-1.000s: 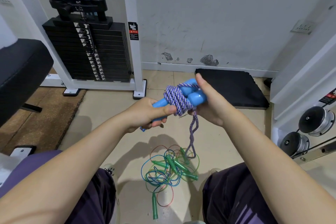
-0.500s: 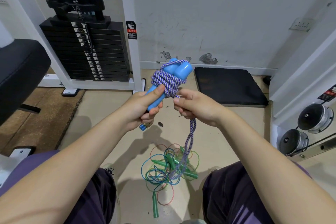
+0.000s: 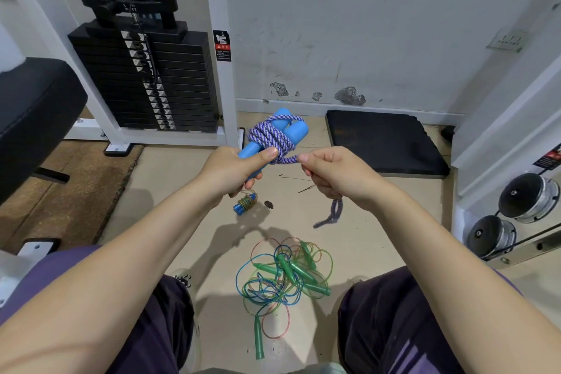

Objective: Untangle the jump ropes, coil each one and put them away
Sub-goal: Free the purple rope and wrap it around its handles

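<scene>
Legs in dark trousers fill the bottom of the frame, and between them on the floor lies a tangled heap of thin ropes with green handles, not yet sorted. Higher, at the centre, the left hand grips the two blue handles, with the thumb pressed on the purple braided rope that is wound around them, probably so the turns do not slip. The right hand pinches the free end of this rope and holds it taut to the side; the tail hangs below the fist. I judge that the wrap is being tightened or tied off. Just beyond the hands a small coiled rope with blue handles lies on the floor. No container for storing is visible. Farther, a weight stack stands at upper left and a black mat lies by the wall.
</scene>
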The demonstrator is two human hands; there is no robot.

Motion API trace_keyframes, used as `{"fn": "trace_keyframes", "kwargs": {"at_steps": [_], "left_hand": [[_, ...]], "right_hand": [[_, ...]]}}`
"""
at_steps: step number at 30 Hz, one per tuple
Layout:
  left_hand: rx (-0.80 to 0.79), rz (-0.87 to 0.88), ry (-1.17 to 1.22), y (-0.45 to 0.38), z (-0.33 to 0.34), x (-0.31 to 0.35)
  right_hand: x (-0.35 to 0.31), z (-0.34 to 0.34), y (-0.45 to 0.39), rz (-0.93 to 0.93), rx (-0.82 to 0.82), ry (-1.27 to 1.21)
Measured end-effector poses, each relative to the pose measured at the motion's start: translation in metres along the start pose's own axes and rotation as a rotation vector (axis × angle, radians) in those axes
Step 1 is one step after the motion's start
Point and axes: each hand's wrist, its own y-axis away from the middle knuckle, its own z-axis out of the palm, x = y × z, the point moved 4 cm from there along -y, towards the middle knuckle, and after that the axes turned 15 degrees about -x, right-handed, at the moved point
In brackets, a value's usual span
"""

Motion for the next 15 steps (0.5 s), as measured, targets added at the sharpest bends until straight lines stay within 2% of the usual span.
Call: {"fn": "trace_keyframes", "kwargs": {"at_steps": [3, 5, 10, 15], "left_hand": [[-0.024, -0.068, -0.26, -0.001, -0.001, -0.004], [-0.108, -0.107, -0.428, 0.001, 0.004, -0.006], [-0.408, -0.092, -0.518, 0.01, 0.023, 0.0], [-0.505, -0.103, -0.621, 0.016, 0.025, 0.005]], "right_hand": [[-0.005, -0.005, 0.004, -0.03, 0.065, 0.01], [-0.008, -0.009, 0.006, -0.056, 0.118, 0.052], [-0.013, -0.008, 0.006, -0.114, 0.194, 0.347], [-0.011, -0.004, 0.003, -0.144, 0.248, 0.512]]}}
